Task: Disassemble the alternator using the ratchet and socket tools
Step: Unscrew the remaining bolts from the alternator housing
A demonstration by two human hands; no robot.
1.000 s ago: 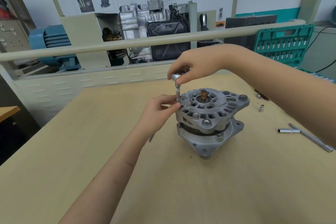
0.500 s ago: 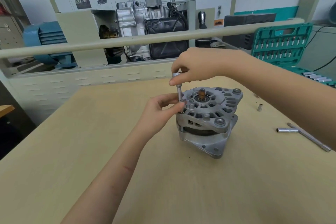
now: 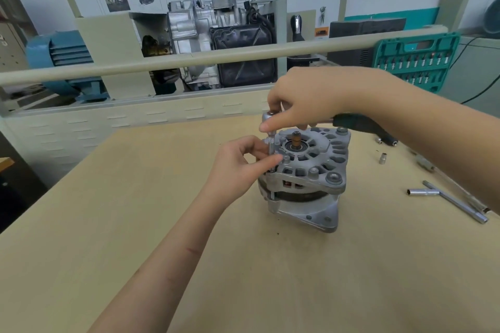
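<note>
A grey cast alternator (image 3: 311, 170) stands upright on the wooden table (image 3: 135, 211), shaft end up. At its left rim a socket extension (image 3: 271, 143) stands vertically on a through bolt. My right hand (image 3: 303, 97) grips the ratchet head on top of that extension; the ratchet's dark green handle (image 3: 359, 123) sticks out to the right behind my wrist. My left hand (image 3: 238, 167) pinches the extension and socket between thumb and fingers, close against the housing. The bolt head itself is hidden by the socket.
A T-handle wrench (image 3: 449, 197) lies on the table at the right, with a loose small socket (image 3: 382, 158) behind it. A green socket case (image 3: 416, 59) stands open at the back right. A beige rail (image 3: 216, 55) and a cutaway gearbox display (image 3: 216, 35) lie beyond the table.
The alternator has turned on the table, bringing one mounting ear round to the front. The ratchet handle has swung out to the right. Both hands keep their hold.
</note>
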